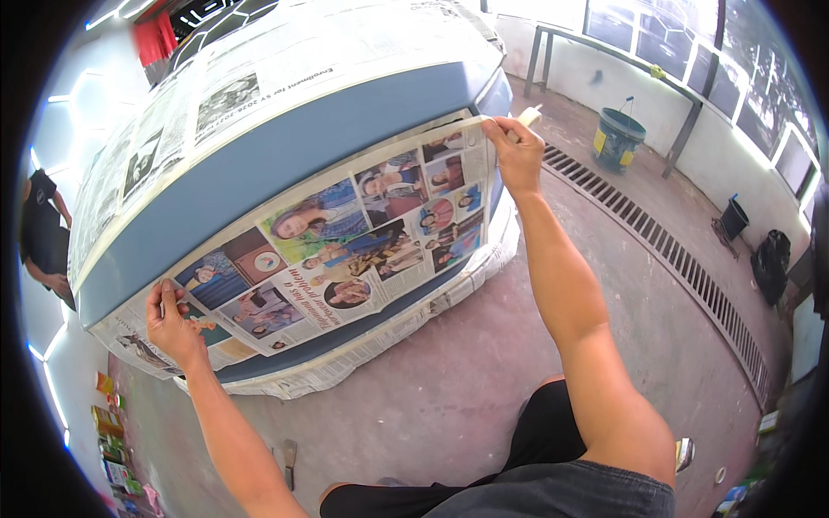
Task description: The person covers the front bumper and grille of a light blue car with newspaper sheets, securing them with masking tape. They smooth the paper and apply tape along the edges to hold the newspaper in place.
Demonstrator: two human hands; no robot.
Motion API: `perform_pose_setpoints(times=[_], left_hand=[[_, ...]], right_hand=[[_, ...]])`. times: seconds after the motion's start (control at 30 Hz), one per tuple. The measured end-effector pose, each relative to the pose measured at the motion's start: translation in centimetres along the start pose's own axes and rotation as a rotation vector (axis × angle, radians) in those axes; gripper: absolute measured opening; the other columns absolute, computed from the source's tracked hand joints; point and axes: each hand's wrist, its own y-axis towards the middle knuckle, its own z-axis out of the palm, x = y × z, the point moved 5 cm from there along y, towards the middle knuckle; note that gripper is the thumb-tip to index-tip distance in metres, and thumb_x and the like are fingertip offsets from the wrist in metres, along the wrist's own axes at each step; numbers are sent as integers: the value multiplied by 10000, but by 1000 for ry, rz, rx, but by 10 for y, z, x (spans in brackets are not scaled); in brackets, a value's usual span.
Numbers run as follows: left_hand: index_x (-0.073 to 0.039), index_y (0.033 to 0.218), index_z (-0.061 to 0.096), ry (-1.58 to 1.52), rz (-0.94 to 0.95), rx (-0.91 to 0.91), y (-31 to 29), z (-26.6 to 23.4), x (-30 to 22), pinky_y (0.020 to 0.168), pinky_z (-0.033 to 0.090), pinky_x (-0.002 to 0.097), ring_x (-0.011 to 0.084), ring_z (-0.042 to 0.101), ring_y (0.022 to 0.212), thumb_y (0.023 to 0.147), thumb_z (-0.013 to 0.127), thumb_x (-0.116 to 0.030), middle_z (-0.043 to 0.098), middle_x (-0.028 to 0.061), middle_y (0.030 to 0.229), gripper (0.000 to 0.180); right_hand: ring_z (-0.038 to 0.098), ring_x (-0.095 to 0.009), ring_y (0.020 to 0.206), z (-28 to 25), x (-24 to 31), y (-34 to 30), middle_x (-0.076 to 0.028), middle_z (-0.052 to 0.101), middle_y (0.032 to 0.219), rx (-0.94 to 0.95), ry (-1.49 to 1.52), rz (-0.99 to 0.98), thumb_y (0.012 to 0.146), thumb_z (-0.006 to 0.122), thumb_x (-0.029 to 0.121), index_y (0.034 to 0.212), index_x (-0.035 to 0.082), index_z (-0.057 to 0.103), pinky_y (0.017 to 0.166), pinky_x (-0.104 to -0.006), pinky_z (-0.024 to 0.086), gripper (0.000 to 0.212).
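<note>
The left hand (pixel 173 324) presses the lower left corner of a newspaper sheet (pixel 345 250) flat against the blue car body (pixel 285 160), fingers spread and closed on nothing. The right hand (pixel 516 154) is at the sheet's upper right corner, fingers pinched on a roll of masking tape (pixel 528 115), from which a strip of tape (pixel 363 177) runs along the sheet's top edge.

As a judgement, the masking is well on: newspaper already covers the top of the body and the lower skirt near the floor (pixel 484 363), and this sheet is taped along its upper edge. A blue band between the upper paper and this sheet is still bare, and the sheet's left and bottom edges show no tape that I can make out.

A blue-and-yellow bucket (pixel 617 138) stands by the floor drain (pixel 673 259); what is in it cannot be seen. Two dark bins or bags (pixel 751 237) sit by the right wall, contents hidden. Small cans and cartons (pixel 112 432) line the floor at the left. Another person (pixel 43 233) stands at the far left.
</note>
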Motion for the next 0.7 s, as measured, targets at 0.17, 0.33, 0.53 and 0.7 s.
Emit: perform_pose_setpoints(times=[0.17,0.33,0.53,0.7], left_hand=[[-43,1083,732,-4,32,30,4,-10,15,642,430,204,60,607,761,987,729,-171,714,3,912,160],[-40,1110,726,29,10,18,4,-20,17,629,452,225,76,607,755,976,743,-203,713,17,910,212],[10,1090,732,74,-1,1,2,-2,4,638,526,262,117,654,733,953,747,-165,720,63,869,222],[1,1033,746,-17,-58,-31,-6,4,-14,558,483,237,104,644,694,927,775,-151,723,54,822,188]], right_hand=[[551,-42,736,-6,3,6,41,685,777,29,-9,-18,892,837,187,974,16,796,679,-226,466,194],[585,-63,754,8,6,2,12,717,795,32,-76,-27,887,828,175,964,20,795,712,-245,489,177],[676,-140,897,-22,-27,18,-50,764,974,121,-247,-217,980,730,231,1084,46,775,852,-307,522,218],[639,-74,929,-30,-38,15,8,735,990,87,-153,-86,959,772,212,1065,27,786,856,-235,502,214]])
